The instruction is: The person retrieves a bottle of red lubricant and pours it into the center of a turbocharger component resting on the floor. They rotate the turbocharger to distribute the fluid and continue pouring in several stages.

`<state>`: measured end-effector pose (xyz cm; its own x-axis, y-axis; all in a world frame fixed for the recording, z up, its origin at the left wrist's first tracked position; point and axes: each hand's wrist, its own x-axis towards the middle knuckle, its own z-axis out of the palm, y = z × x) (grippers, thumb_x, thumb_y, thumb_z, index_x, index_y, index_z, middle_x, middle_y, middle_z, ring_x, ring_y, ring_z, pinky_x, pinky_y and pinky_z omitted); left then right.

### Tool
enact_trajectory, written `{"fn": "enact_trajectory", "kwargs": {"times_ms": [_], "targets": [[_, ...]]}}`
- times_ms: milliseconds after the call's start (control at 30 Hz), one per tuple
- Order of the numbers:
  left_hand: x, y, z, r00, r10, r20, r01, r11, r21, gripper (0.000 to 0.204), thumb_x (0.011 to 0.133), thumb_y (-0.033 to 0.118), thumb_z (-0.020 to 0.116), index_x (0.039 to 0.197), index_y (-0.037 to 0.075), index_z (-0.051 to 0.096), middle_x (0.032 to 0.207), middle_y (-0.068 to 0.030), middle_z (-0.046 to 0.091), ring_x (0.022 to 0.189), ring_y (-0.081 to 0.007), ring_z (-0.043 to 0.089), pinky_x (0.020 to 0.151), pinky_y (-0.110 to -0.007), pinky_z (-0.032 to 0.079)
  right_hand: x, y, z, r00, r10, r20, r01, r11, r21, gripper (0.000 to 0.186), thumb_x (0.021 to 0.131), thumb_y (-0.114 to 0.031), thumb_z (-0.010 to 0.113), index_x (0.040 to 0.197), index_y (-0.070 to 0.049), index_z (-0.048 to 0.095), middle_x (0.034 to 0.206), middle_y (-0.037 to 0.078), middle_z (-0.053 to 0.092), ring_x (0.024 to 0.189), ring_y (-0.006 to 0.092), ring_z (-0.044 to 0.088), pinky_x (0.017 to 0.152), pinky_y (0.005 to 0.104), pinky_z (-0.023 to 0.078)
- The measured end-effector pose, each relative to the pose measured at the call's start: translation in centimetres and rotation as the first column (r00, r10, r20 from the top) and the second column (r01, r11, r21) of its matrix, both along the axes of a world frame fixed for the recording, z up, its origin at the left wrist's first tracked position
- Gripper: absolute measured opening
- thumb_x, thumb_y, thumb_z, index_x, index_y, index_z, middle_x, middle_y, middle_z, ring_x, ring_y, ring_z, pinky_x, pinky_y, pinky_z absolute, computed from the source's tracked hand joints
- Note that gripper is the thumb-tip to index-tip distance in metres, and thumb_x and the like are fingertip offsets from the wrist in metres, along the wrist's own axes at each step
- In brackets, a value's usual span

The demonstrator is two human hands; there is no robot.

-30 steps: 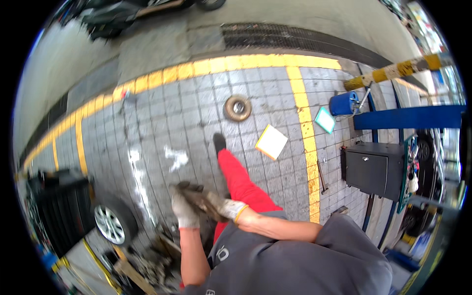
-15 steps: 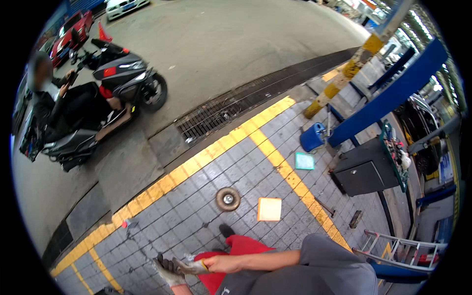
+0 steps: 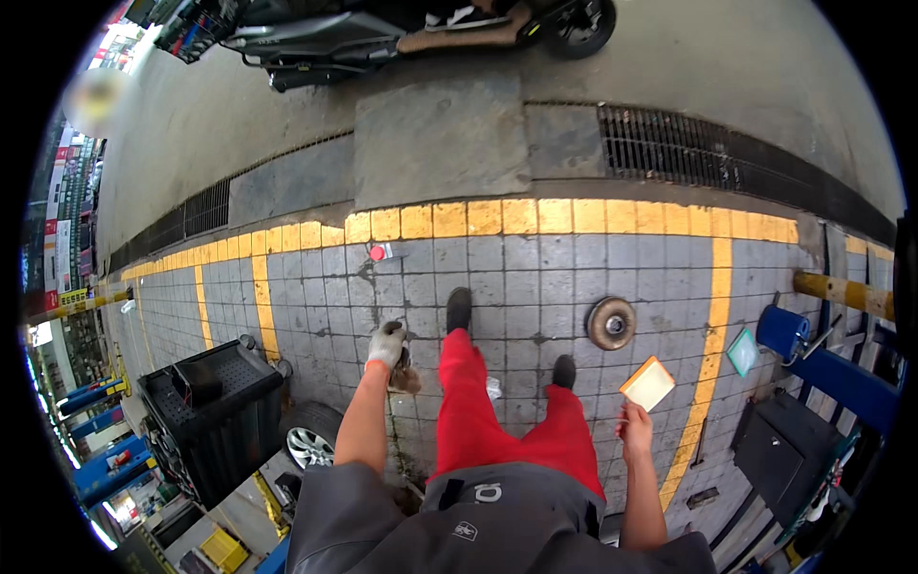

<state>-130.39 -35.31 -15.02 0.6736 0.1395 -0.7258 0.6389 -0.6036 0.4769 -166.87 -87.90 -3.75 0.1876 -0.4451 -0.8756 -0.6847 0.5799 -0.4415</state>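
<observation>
Over the grey tiled floor (image 3: 516, 277), we are standing with a black tool cart (image 3: 229, 435) at our left. A pale, orange-edged panel (image 3: 648, 386) is lying just beyond our bare right hand (image 3: 636, 435) — its fingers curling loosely. Our gloved left hand (image 3: 386, 346) is pinching a limp brown bundle (image 3: 405, 380), which is hanging beside the fingers — toward our leg.

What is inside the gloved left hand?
A brownish item, perhaps a glove, hangs from the left hand; its gripped part is covered and cannot be seen.
</observation>
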Motion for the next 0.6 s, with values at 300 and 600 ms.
{"fn": "enact_trajectory", "kwargs": {"times_ms": [300, 600], "targets": [[17.9, 5.5, -19.4, 0.929, -0.261, -0.262, 0.365, 0.758, 0.540, 0.076, 0.101, 0.060, 0.062, 0.153, 0.005, 0.059, 0.142, -0.0291, 0.069, 0.136, -0.0468, 0.064, 0.113, -0.051, 0.052, 7.4, 16.7, -10.6, 0.979, 0.062, -0.193, -0.043, 0.994, 0.103, 0.022, 0.115, -0.029, 0.059, 0.113, -0.010, 0.070, 0.087, 0.001, 0.068, 0.065, 0.0113, 0.063, 0.055, 0.0295, 0.053], [24.4, 9.8, -34.7, 0.949, -0.228, -0.217, 0.312, 0.762, 0.567, 0.094, 0.100, 0.071, 0.057, 0.163, 0.003, 0.041, 0.141, -0.0301, 0.070, 0.134, -0.0476, 0.066, 0.112, -0.052, 0.051, 20.7, 22.1, -22.3, 0.998, 0.055, -0.011, -0.053, 0.992, 0.117, 0.023, 0.115, -0.022, 0.059, 0.117, -0.003, 0.071, 0.091, 0.002, 0.070, 0.072, 0.0089, 0.063, 0.061, 0.0266, 0.053]]}}
